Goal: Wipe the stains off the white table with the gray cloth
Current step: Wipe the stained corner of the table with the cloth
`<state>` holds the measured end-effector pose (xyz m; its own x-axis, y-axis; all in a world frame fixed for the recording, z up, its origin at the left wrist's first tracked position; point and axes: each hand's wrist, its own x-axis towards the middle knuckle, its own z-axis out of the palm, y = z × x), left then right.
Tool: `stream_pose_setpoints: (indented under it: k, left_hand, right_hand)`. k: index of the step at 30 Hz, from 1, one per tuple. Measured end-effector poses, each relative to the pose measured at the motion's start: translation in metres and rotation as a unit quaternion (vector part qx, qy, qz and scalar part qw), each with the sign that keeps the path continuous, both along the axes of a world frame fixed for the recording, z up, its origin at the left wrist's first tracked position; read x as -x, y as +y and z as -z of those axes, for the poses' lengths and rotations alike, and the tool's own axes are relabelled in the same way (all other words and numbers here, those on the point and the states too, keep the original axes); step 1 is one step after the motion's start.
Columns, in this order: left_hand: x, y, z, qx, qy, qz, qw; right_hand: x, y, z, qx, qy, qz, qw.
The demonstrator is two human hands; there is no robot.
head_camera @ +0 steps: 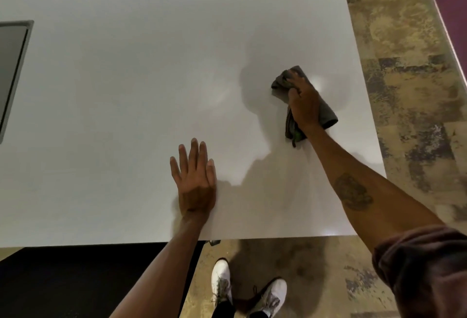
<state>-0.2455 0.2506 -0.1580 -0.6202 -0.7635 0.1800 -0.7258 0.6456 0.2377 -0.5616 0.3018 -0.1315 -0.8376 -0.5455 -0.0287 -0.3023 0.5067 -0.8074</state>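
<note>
The white table [141, 70] fills most of the view. My right hand [303, 100] presses a bunched gray cloth [328, 113] flat onto the table near its right edge, fingers closed over the cloth's far end. My left hand [194, 181] lies flat on the table near the front edge, fingers spread, holding nothing. A faint smeared patch shows on the surface near the front edge, right of my left hand. I cannot make out any distinct stains.
A dark-framed recessed panel [12, 70] sits in the table at the left edge. The table's front edge runs just below my left wrist; its right edge lies close to the cloth. Mottled brown floor [409, 65] and my white shoes [221, 282] lie beyond.
</note>
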Motion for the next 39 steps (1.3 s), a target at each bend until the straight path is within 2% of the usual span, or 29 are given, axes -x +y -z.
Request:
stream_pose_setpoints:
  k: [5, 9, 12, 15, 18, 22, 25, 29, 31, 34, 37, 39]
  left_hand:
    - [0.002, 0.001, -0.006, -0.080, 0.012, 0.000, 0.997]
    - [0.001, -0.004, -0.008, -0.139, 0.019, -0.016, 0.990]
    - [-0.003, -0.007, -0.010, -0.181, 0.055, -0.027, 0.982]
    - [-0.007, -0.006, -0.013, -0.202, 0.087, -0.026, 0.975]
    - [-0.012, -0.011, -0.014, -0.213, 0.072, 0.005, 0.974]
    - [-0.019, -0.016, -0.026, -0.340, 0.100, 0.007, 0.935]
    - [-0.019, -0.006, -0.039, -0.384, 0.093, -0.016, 0.918]
    - [-0.022, 0.005, -0.055, -0.408, 0.017, -0.037, 0.912]
    - [-0.023, 0.007, -0.065, -0.418, -0.032, -0.043, 0.907]
    - [-0.020, 0.018, -0.088, -0.432, -0.040, -0.059, 0.899]
    - [-0.020, 0.030, -0.110, -0.429, -0.084, -0.086, 0.895]
    - [-0.023, 0.038, -0.121, -0.458, -0.089, -0.116, 0.877]
  right_hand:
    - [-0.045, 0.002, -0.005, 0.017, -0.041, -0.153, 0.987]
    - [-0.102, 0.006, 0.000, 0.013, -0.053, -0.236, 0.970]
    - [-0.138, 0.022, 0.001, 0.040, -0.016, -0.313, 0.949]
    - [-0.171, 0.043, 0.001, 0.054, -0.002, -0.327, 0.943]
    - [-0.201, 0.059, 0.000, 0.032, 0.013, -0.345, 0.938]
    - [-0.233, 0.087, 0.001, 0.013, -0.001, -0.359, 0.933]
    - [-0.255, 0.108, 0.000, -0.008, -0.042, -0.378, 0.925]
    - [-0.284, 0.133, -0.009, 0.008, -0.130, -0.337, 0.932]
    - [-0.294, 0.142, -0.013, 0.028, -0.224, -0.280, 0.933]
    - [-0.295, 0.150, -0.027, 0.073, -0.371, -0.144, 0.915]
    - [-0.288, 0.154, -0.046, 0.106, -0.421, -0.045, 0.900]
    - [-0.281, 0.156, -0.061, 0.120, -0.424, -0.018, 0.897]
